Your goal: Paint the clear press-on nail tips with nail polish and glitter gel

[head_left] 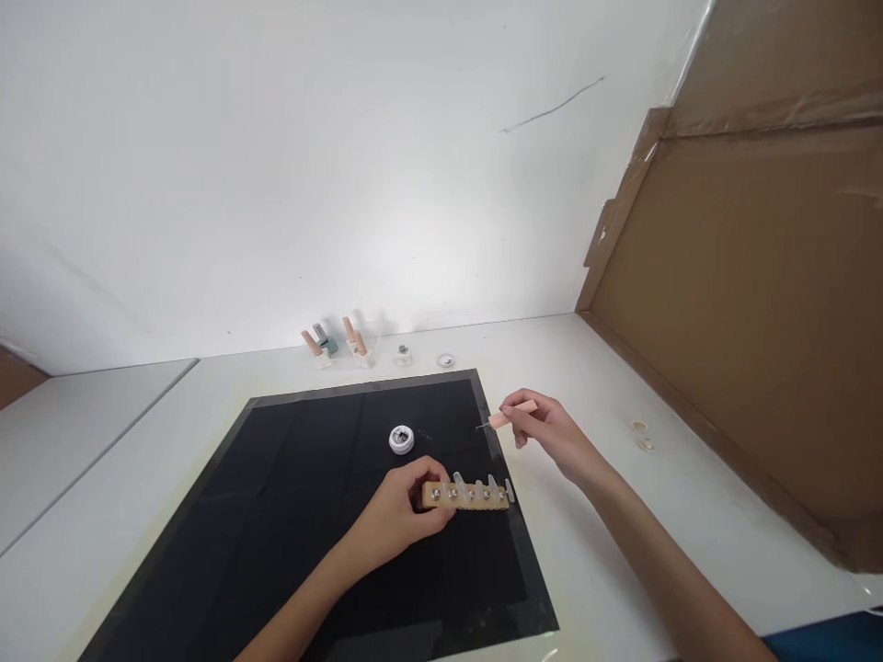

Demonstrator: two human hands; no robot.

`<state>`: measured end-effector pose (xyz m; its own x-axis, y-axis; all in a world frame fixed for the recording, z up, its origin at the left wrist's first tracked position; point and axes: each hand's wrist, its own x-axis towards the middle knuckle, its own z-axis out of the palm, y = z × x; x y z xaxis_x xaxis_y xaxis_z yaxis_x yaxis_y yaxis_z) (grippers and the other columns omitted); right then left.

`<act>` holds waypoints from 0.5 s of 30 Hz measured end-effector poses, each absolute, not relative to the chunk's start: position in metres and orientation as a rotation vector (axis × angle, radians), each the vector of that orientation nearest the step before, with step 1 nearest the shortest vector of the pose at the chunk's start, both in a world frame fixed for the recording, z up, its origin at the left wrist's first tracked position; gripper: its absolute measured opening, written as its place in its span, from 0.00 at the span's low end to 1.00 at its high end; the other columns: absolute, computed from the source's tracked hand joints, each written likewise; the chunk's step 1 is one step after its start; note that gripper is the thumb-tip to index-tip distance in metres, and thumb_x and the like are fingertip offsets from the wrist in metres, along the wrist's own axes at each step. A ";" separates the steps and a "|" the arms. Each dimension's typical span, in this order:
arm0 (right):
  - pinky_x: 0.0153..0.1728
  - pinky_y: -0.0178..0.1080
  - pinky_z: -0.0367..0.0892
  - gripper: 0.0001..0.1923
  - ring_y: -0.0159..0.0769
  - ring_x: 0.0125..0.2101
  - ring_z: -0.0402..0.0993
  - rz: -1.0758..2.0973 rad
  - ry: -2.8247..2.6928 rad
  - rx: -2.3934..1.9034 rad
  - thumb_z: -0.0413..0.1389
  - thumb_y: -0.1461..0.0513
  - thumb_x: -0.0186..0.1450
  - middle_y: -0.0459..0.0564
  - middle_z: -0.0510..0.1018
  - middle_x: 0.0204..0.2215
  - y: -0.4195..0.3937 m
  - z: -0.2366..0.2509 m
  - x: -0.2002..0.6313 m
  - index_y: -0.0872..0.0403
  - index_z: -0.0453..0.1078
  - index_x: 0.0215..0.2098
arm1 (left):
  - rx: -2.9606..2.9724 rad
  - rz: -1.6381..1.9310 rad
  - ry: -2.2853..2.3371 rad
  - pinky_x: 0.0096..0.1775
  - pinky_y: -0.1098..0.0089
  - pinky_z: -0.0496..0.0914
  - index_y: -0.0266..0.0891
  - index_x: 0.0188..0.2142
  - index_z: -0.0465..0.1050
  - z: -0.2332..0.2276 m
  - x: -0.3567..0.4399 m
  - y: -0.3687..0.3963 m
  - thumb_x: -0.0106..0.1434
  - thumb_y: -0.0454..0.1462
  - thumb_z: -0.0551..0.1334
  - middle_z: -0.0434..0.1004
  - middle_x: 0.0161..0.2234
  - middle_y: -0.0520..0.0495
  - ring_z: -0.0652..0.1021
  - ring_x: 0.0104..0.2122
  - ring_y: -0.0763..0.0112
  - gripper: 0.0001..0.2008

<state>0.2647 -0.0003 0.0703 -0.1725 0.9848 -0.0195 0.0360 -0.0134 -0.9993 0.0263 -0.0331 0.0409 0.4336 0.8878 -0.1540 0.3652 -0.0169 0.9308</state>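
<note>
My left hand (396, 515) grips one end of a yellowish nail-tip stand (475, 501) with its thumb and fingers, over the black mat. Several clear false nails (492, 485) stand along it at differing tilts, among small shiny round spots. Above the mat's right edge, my right hand (548, 430) pinches a nail polish brush (511, 415) by its peach cap handle. The brush's thin dark end points left, apart from the false nails. A small round white jar (401, 439) with something dark and silvery inside sits on the mat beyond my left hand.
The black mat (310, 515) lies on a white table (572, 368). Along the wall stand several nail polish bottles (322, 357), a small clear bottle (403, 355) and a round white lid (446, 360). Two small round pieces (641, 436) lie right. A cardboard panel (745, 276) borders the right side.
</note>
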 end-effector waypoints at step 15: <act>0.22 0.37 0.64 0.17 0.30 0.19 0.63 1.591 -1.338 -0.810 0.63 0.48 0.57 0.41 0.66 0.19 -0.008 0.077 0.228 0.51 0.69 0.32 | 0.748 0.752 0.821 0.26 0.75 0.61 0.38 0.33 0.68 0.027 0.020 -0.042 0.46 0.56 0.72 0.68 0.23 0.54 0.66 0.21 0.81 0.28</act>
<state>0.2283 -0.0081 0.0769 -0.4006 0.9145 0.0560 -0.2115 -0.0329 -0.9768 0.0201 -0.0419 0.0269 0.4674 0.8100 -0.3542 -0.2823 0.5164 0.8085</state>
